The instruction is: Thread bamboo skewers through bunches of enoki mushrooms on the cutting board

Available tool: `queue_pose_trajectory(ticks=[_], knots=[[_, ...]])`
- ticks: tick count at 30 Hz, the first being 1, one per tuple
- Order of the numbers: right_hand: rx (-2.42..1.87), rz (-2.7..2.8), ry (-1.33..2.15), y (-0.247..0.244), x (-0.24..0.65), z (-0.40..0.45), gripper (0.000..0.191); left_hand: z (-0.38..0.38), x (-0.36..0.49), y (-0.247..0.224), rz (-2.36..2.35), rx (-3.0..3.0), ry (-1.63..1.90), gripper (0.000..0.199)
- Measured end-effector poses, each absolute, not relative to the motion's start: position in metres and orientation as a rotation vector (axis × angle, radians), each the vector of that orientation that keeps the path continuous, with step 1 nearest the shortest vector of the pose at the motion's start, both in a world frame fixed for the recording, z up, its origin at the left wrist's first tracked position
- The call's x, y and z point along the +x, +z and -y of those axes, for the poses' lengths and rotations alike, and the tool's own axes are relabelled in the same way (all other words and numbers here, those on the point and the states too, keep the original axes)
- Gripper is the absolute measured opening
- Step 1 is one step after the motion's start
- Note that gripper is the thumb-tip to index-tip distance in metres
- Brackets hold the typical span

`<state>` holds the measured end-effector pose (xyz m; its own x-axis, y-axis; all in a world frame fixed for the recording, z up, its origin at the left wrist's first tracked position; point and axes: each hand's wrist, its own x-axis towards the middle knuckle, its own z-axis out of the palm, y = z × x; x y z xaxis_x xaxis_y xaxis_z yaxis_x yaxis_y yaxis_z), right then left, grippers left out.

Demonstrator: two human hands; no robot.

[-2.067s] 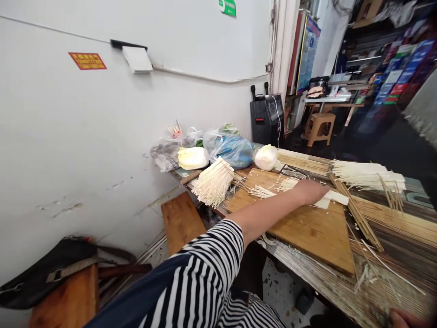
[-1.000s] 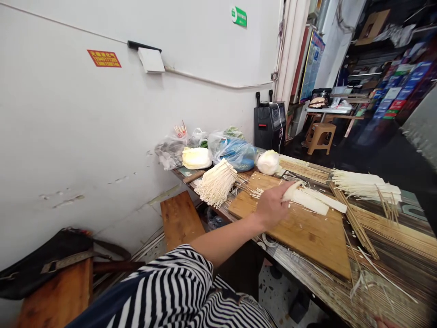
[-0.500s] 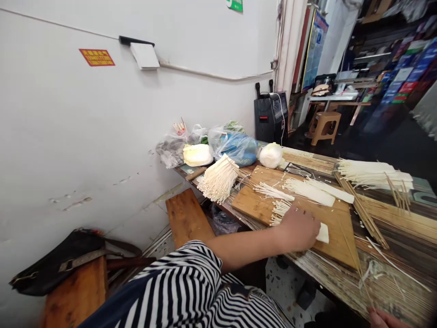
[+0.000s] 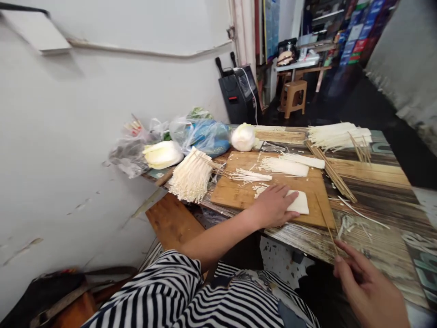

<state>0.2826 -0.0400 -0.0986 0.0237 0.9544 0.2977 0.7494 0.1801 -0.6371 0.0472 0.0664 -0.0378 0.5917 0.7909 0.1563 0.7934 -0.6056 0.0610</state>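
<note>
Lower right of the frame: right hand [image 4: 375, 291] now well into view, where half a second ago only its fingertips showed at the edge. Thumb and forefinger pinch a thin stick [image 4: 327, 222], its far end over the right side of the cutting board [image 4: 235, 196].

Centre: left hand [image 4: 271, 207] has flattened out, fingers extended and loosely spread over an enoki bundle [image 4: 300, 202], not clenched. More of the pale base shows beyond the fingers, at right; thin caps stick out at left. Bundle looks steadied, stick's far end near its base, just apart.

Above it on the board, more enoki pieces [image 4: 285, 166], lying as before. Stick pile [image 4: 336, 182] right of the board.
</note>
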Motion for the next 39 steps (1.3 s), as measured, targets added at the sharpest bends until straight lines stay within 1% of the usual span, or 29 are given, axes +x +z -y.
queue_pose_trajectory(ticks=[2, 5, 7, 10, 12, 16, 21, 25, 32, 39], knots=[[-1.648, 1.762, 0.388, -0.091, 0.276, 0.035, 0.044, -0.062, 0.055, -0.037, 1.518, -2.756, -0.279, 0.061], [-1.640, 1.814, 0.256, -0.083, 0.268, 0.029, 0.044, -0.060, 0.060, -0.036, 1.608, -2.723, -0.282, 0.065], [-1.591, 1.845, 0.139, -0.079, 0.266, 0.030, 0.041, -0.061, 0.059, -0.037, 1.555, -2.718, -0.261, 0.066], [-1.491, 1.851, 0.031, -0.074, 0.266, 0.044, 0.034, -0.062, 0.055, -0.040, 1.427, -2.746, -0.190, 0.061], [-1.471, 1.883, 0.038, -0.071, 0.266, 0.059, 0.034, -0.062, 0.052, -0.042, 1.401, -2.750, -0.144, 0.058], [-1.485, 2.029, 0.064, -0.068, 0.267, 0.082, 0.042, -0.060, 0.053, -0.044, 1.393, -2.724, -0.095, 0.059], [-1.397, 2.122, 0.056, -0.073, 0.267, 0.087, 0.046, -0.054, 0.061, -0.038, 1.474, -2.680, -0.022, 0.057], [-1.388, 2.126, 0.104, -0.079, 0.269, 0.089, 0.048, -0.052, 0.067, -0.035, 1.524, -2.622, -0.057, 0.057], [-1.387, 2.120, 0.027, -0.074, 0.267, 0.088, 0.047, -0.056, 0.072, -0.045, 1.563, -2.618, -0.117, 0.056], [-1.385, 2.110, 0.057, -0.076, 0.265, 0.089, 0.049, -0.056, 0.073, -0.048, 1.605, -2.623, -0.122, 0.056]])
